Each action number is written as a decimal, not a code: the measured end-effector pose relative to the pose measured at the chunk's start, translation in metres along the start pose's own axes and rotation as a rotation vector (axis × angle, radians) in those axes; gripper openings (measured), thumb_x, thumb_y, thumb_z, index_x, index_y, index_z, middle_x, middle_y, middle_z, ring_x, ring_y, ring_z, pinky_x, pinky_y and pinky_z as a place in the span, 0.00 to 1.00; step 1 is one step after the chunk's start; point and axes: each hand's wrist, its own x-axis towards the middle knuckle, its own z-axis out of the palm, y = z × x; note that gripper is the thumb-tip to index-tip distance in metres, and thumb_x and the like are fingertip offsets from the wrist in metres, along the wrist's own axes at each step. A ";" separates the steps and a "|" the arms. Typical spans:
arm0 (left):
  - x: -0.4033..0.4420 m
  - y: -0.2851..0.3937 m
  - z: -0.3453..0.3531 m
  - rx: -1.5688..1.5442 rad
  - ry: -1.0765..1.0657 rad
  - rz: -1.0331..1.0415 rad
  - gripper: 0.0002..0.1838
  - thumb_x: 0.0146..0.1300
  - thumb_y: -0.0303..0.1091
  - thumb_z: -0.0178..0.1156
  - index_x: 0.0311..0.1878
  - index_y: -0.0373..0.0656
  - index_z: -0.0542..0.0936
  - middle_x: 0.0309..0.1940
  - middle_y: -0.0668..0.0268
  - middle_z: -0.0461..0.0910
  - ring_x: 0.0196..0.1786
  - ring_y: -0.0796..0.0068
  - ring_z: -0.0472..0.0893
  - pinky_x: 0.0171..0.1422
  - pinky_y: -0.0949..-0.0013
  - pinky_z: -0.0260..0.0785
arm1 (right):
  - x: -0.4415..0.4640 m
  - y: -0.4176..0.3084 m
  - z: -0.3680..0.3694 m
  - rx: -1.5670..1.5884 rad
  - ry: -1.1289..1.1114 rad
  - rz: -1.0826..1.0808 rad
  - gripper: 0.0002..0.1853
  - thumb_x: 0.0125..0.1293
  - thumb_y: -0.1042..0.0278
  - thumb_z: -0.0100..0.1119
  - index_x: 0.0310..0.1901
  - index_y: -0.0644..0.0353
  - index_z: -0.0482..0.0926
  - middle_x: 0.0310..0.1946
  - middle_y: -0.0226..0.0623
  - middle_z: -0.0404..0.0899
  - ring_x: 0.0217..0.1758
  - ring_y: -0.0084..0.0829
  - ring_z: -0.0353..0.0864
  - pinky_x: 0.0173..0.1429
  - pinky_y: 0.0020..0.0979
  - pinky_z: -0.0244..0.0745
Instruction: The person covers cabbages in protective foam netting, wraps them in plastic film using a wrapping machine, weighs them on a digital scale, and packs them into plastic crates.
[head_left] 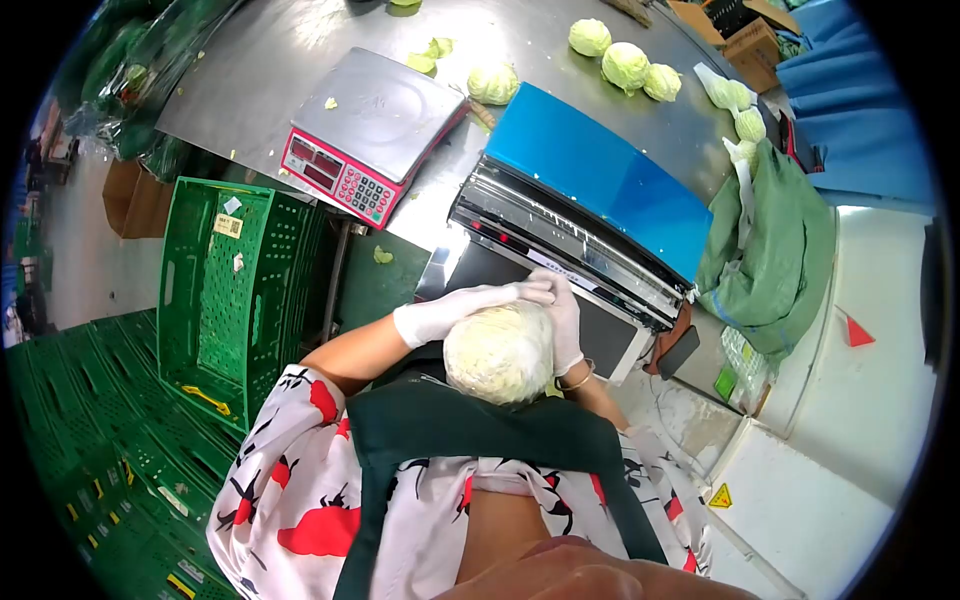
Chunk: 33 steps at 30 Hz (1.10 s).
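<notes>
Close to my chest, a pale round cabbage (497, 355) with a film-like sheen is held between my two white-gloved hands. My left hand (465, 306) curves over its far left side, fingers pointing right. Along the cabbage's right side lies my right hand (562, 315), its fingertips meeting those of the left at the far edge. Parts of the fingers are hidden behind the cabbage. Just beyond the hands sits a film-wrapping machine (560, 235) with a dark front plate and a blue cover (600, 170).
A red digital scale (385, 120) stands on the metal table (270, 60). Another cabbage (493, 83) lies behind the machine, with several more (625, 66) farther right. Green crates (205, 300) are stacked at left. A green bag (770, 260) hangs at right.
</notes>
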 end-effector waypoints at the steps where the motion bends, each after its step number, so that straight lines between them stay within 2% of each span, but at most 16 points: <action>1: -0.011 0.001 -0.001 -0.236 -0.046 -0.026 0.31 0.78 0.48 0.47 0.76 0.39 0.61 0.75 0.59 0.62 0.76 0.67 0.63 0.79 0.62 0.55 | 0.002 -0.003 0.009 0.052 0.127 0.205 0.17 0.63 0.76 0.61 0.54 0.61 0.75 0.47 0.39 0.78 0.50 0.31 0.80 0.56 0.32 0.76; 2: -0.021 -0.002 -0.004 -0.305 -0.043 -0.027 0.31 0.77 0.47 0.48 0.75 0.39 0.62 0.74 0.58 0.64 0.75 0.67 0.65 0.78 0.61 0.57 | 0.007 -0.001 0.013 -0.226 0.208 0.055 0.15 0.65 0.76 0.59 0.54 0.61 0.76 0.49 0.41 0.77 0.48 0.34 0.80 0.56 0.33 0.75; 4: -0.039 -0.012 -0.017 -0.443 -0.041 -0.026 0.30 0.77 0.46 0.48 0.74 0.38 0.64 0.71 0.58 0.67 0.72 0.68 0.70 0.75 0.61 0.62 | 0.013 -0.002 0.022 -0.180 0.214 0.015 0.16 0.65 0.76 0.59 0.54 0.61 0.76 0.49 0.42 0.77 0.48 0.35 0.80 0.56 0.34 0.75; 6: -0.051 -0.050 -0.048 -0.391 0.160 0.105 0.29 0.76 0.46 0.50 0.72 0.37 0.66 0.67 0.56 0.72 0.68 0.67 0.74 0.72 0.61 0.67 | 0.018 -0.011 0.031 -0.215 0.208 -0.065 0.16 0.67 0.77 0.57 0.56 0.62 0.76 0.48 0.43 0.78 0.48 0.35 0.81 0.57 0.35 0.76; 8: -0.073 -0.050 -0.062 -0.571 0.320 0.143 0.29 0.72 0.48 0.55 0.68 0.37 0.69 0.60 0.55 0.78 0.62 0.64 0.79 0.67 0.58 0.73 | 0.023 -0.022 0.031 -0.221 0.152 -0.074 0.14 0.68 0.77 0.57 0.55 0.62 0.77 0.47 0.43 0.79 0.48 0.35 0.83 0.57 0.35 0.76; 10: -0.120 -0.062 -0.103 -0.449 0.608 0.432 0.28 0.72 0.52 0.53 0.63 0.39 0.73 0.58 0.55 0.79 0.59 0.58 0.81 0.62 0.52 0.77 | 0.029 -0.026 0.026 -0.280 0.117 -0.083 0.11 0.71 0.76 0.57 0.53 0.62 0.79 0.47 0.40 0.81 0.48 0.30 0.84 0.57 0.30 0.77; 11: -0.142 -0.022 -0.097 -0.562 0.600 0.472 0.30 0.72 0.57 0.48 0.64 0.41 0.73 0.58 0.54 0.80 0.59 0.56 0.81 0.63 0.50 0.76 | 0.031 -0.021 0.022 -0.304 0.138 -0.063 0.11 0.70 0.75 0.58 0.52 0.62 0.80 0.46 0.40 0.82 0.48 0.29 0.84 0.55 0.29 0.77; 12: -0.173 -0.054 -0.167 -0.463 0.835 0.606 0.35 0.71 0.61 0.45 0.67 0.41 0.71 0.59 0.52 0.78 0.60 0.52 0.80 0.65 0.47 0.74 | 0.033 -0.018 0.016 -0.317 0.130 -0.038 0.10 0.70 0.74 0.57 0.52 0.62 0.80 0.46 0.41 0.82 0.48 0.31 0.84 0.55 0.30 0.77; 14: -0.225 0.021 -0.138 -0.512 1.076 0.720 0.36 0.71 0.62 0.44 0.69 0.41 0.69 0.66 0.53 0.72 0.67 0.52 0.74 0.70 0.45 0.69 | 0.034 -0.010 0.005 -0.245 0.138 0.084 0.10 0.71 0.72 0.57 0.51 0.61 0.81 0.47 0.41 0.82 0.47 0.32 0.84 0.54 0.30 0.77; 16: -0.299 0.024 -0.188 -0.155 1.362 0.812 0.35 0.73 0.59 0.44 0.71 0.40 0.67 0.68 0.53 0.70 0.68 0.54 0.73 0.71 0.45 0.67 | 0.035 -0.010 -0.003 -0.243 0.142 0.143 0.10 0.71 0.72 0.58 0.52 0.61 0.81 0.45 0.39 0.83 0.48 0.28 0.83 0.54 0.28 0.76; 18: -0.357 0.026 -0.220 -0.081 1.366 0.858 0.35 0.73 0.58 0.44 0.71 0.40 0.67 0.68 0.53 0.71 0.68 0.54 0.73 0.71 0.46 0.67 | 0.038 -0.003 -0.005 -0.223 0.155 0.182 0.10 0.71 0.72 0.58 0.51 0.61 0.82 0.44 0.38 0.83 0.48 0.27 0.83 0.55 0.27 0.75; 19: -0.376 0.029 -0.226 -0.303 1.279 0.922 0.34 0.74 0.58 0.44 0.71 0.41 0.67 0.68 0.54 0.71 0.68 0.55 0.74 0.71 0.47 0.68 | 0.039 0.000 -0.005 -0.229 0.159 0.184 0.10 0.71 0.72 0.58 0.51 0.61 0.82 0.44 0.38 0.83 0.48 0.27 0.83 0.55 0.27 0.75; 25: -0.436 -0.030 -0.287 -0.422 1.510 0.734 0.33 0.70 0.62 0.50 0.68 0.47 0.73 0.63 0.61 0.77 0.63 0.58 0.78 0.66 0.48 0.72 | 0.057 -0.003 0.004 -0.296 0.168 0.150 0.09 0.71 0.72 0.58 0.50 0.60 0.83 0.44 0.37 0.83 0.49 0.30 0.82 0.57 0.29 0.74; 26: -0.438 -0.045 -0.301 -0.431 1.571 0.645 0.34 0.68 0.64 0.53 0.67 0.50 0.73 0.63 0.63 0.77 0.61 0.61 0.79 0.60 0.51 0.75 | 0.060 -0.004 0.006 -0.297 0.160 0.155 0.09 0.71 0.72 0.58 0.50 0.60 0.83 0.44 0.37 0.83 0.49 0.30 0.82 0.57 0.29 0.74; 29: -0.450 -0.086 -0.330 -0.431 1.949 0.173 0.36 0.67 0.63 0.55 0.71 0.49 0.70 0.64 0.66 0.77 0.66 0.64 0.74 0.70 0.58 0.63 | 0.067 -0.012 0.013 -0.314 0.152 0.148 0.09 0.71 0.73 0.59 0.50 0.59 0.83 0.44 0.38 0.83 0.49 0.29 0.82 0.57 0.29 0.74; 33: -0.461 -0.106 -0.362 -0.252 1.975 0.360 0.34 0.68 0.54 0.60 0.70 0.41 0.70 0.63 0.62 0.77 0.67 0.66 0.72 0.73 0.61 0.57 | 0.076 -0.007 0.018 -0.345 0.145 0.129 0.09 0.70 0.74 0.60 0.49 0.59 0.83 0.44 0.38 0.83 0.49 0.28 0.82 0.56 0.28 0.75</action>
